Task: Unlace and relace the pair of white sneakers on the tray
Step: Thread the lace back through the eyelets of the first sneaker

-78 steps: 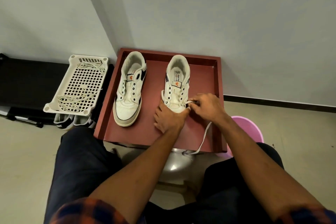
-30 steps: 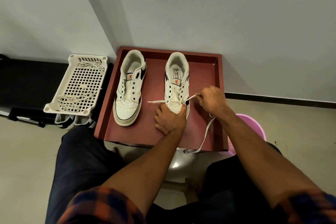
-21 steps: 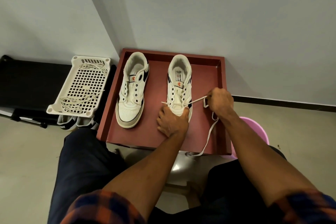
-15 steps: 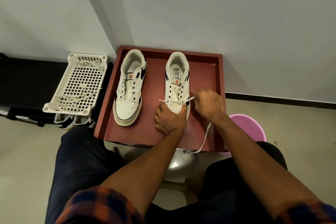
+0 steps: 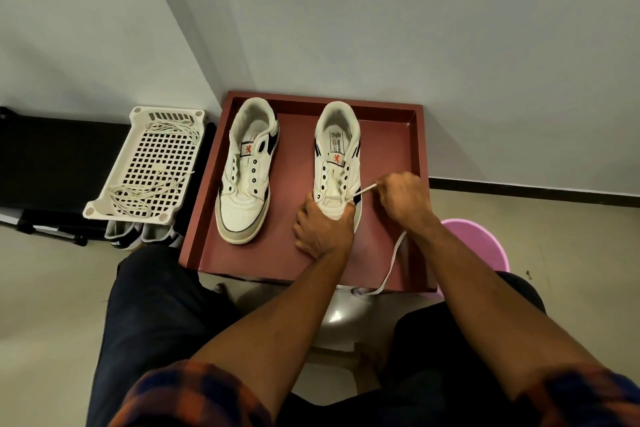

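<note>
Two white sneakers with black trim stand on a dark red tray (image 5: pixel 420 149), toes toward me. The left sneaker (image 5: pixel 246 170) has bare eyelets and no lace. On the right sneaker (image 5: pixel 337 156), my left hand (image 5: pixel 322 229) clamps down over the toe. My right hand (image 5: pixel 401 196) pinches a white shoelace (image 5: pixel 393 267) just right of the lower eyelets; a short taut piece runs from the shoe to my fingers. The rest of the lace trails down across the tray and hangs over its near edge.
A white perforated plastic basket (image 5: pixel 104 204) holding loose white laces sits left of the tray on a black surface, with another pair of shoes (image 5: pixel 138 239) tucked beneath. A pink basin (image 5: pixel 481 243) stands on the floor at the right. The wall rises right behind the tray.
My right hand pulled the lace out to the right, swung back in, and now holds it close to the shoe's lower eyelets. The lace end left of the shoe is gone. My left hand stayed put.
</note>
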Available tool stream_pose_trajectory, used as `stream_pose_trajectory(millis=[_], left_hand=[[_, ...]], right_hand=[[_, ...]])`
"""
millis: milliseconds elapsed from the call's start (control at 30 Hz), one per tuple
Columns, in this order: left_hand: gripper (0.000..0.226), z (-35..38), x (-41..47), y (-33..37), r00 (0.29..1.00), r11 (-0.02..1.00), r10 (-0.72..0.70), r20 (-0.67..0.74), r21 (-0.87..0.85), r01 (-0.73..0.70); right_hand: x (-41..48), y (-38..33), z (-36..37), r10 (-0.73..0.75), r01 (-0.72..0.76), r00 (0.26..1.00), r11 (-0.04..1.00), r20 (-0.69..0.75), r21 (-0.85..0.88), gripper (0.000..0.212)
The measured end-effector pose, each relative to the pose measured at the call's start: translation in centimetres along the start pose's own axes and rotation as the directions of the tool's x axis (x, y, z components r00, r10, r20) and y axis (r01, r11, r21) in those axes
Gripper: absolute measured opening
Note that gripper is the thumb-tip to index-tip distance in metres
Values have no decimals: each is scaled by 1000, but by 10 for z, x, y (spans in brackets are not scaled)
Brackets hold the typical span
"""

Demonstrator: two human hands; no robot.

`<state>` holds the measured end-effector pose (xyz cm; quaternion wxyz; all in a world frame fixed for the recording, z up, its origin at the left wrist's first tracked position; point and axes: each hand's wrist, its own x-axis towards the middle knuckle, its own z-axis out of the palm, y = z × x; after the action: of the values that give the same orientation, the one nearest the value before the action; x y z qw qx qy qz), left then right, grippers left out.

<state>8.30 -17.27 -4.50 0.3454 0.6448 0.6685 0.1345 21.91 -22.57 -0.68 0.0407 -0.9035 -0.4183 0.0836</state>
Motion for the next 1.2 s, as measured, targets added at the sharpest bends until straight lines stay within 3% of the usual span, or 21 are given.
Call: stream_pose_trajectory(millis=[200, 300, 400, 500, 600, 767, 1033, 1133, 1200], left_hand=[[94, -1, 1, 0, 1000, 1000, -3, 0, -13, 3], [93, 0, 1, -2, 1000, 1000, 5, -12, -23, -6], [92, 1, 1, -1, 1000, 1000, 13, -20, -14, -14], [92, 1, -1, -2, 1000, 1000, 14, -19, -12, -14], [92, 1, 0, -1, 1000, 1000, 11, -5, -16, -11], [93, 2, 2, -2, 1000, 1000, 14, -13, -8, -14], [93, 1, 1, -1, 1000, 1000, 13, -19, -12, -13], [92, 1, 1, -3, 1000, 1000, 11, -8, -14, -11], [92, 0, 0, -2, 1000, 1000, 8, -9, -18, -8]], right_hand=[[1, -2, 1, 60, -60, 998, 998, 12, 29, 26], [-12, -8, -3, -45, 45, 999, 999, -23, 27, 21], [-17, -9, -3, -232, 233, 972, 969, -17, 85, 32], [-18, -4, 2, -291, 292, 956, 955, -30, 58, 23], [-16, -1, 6, -242, 242, 970, 970, -33, -14, 26], [1, 25, -2, -36, 36, 999, 999, -5, 14, 24], [6, 6, -11, -10, 10, 996, 1000, 86, -6, 24], [-3, 1, -9, -149, 139, 984, 986, 103, 94, 39], [-7, -5, -7, -243, 233, 967, 965, 75, 123, 35]])
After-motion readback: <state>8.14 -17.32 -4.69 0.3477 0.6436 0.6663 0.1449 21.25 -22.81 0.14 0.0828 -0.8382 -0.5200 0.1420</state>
